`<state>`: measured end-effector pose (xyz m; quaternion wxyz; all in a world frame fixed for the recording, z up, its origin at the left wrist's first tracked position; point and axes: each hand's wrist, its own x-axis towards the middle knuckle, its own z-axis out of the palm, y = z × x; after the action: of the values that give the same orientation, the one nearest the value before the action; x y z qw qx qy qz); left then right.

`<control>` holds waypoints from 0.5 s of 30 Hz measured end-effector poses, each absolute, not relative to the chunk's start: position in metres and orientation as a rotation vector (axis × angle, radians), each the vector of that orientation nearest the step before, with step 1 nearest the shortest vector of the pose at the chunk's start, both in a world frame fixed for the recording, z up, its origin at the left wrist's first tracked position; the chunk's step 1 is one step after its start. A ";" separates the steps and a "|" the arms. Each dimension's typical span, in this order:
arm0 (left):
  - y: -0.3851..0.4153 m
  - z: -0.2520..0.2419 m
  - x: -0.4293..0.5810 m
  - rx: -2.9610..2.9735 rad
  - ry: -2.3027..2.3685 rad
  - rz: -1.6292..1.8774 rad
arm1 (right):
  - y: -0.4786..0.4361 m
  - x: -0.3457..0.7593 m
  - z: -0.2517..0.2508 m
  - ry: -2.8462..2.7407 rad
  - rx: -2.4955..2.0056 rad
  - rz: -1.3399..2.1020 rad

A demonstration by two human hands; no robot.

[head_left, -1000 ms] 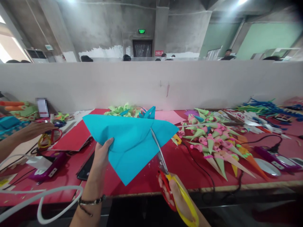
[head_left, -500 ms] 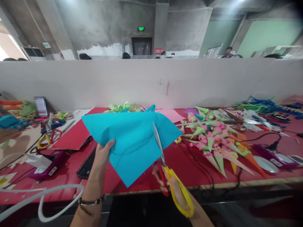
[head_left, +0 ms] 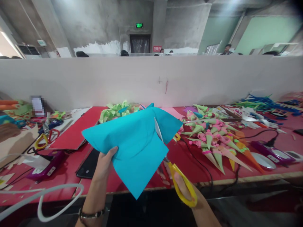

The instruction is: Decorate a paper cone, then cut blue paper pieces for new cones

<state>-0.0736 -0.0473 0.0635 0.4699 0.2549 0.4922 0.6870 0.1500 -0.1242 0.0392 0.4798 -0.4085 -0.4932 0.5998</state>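
A sheet of turquoise felt or craft paper (head_left: pixel 132 145) hangs over the table's front edge, its lower corner pointing down. My left hand (head_left: pixel 106 160) is closed on its left part, thumb on top and the other fingers hidden behind. In my right hand (head_left: pixel 181 181) are scissors with one yellow and one red handle (head_left: pixel 187 192). One scissor blade (head_left: pixel 158 128) lies over the front of the sheet near a cut on the right; the other blade is hidden behind it. My right fingers pass through the handle loops.
Right of the sheet lies a pile of small green and pink cones (head_left: pixel 210 135). Red sheets (head_left: pixel 75 129), another pair of scissors (head_left: pixel 42 141) and a purple power strip (head_left: pixel 50 167) are on the left. Another person's hand (head_left: pixel 9 131) is at the far left. A white partition (head_left: pixel 118 78) stands behind.
The sheet has tilted, its lower corner shifting down and right. The cut beside the blade gapes wider. My right hand and the scissors have moved slightly right.
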 end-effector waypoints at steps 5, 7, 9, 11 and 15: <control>-0.049 0.062 -0.068 0.626 1.207 1.665 | -0.126 0.148 0.037 -1.137 -1.008 1.469; -0.050 0.062 -0.068 0.638 1.206 1.670 | -0.123 0.146 0.037 -1.159 -0.991 1.448; -0.052 0.062 -0.068 0.637 1.202 1.676 | -0.120 0.145 0.038 -1.220 -0.939 1.450; -0.053 0.061 -0.067 0.638 1.210 1.673 | -0.117 0.143 0.038 -1.282 -0.890 1.468; -0.054 0.059 -0.063 0.625 1.251 1.653 | -0.115 0.139 0.040 -1.313 -0.888 1.449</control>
<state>-0.0633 -0.0535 0.0592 0.4691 0.2551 0.5103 0.6741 0.1391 -0.1148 0.0401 0.4770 -0.3635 -0.5373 0.5930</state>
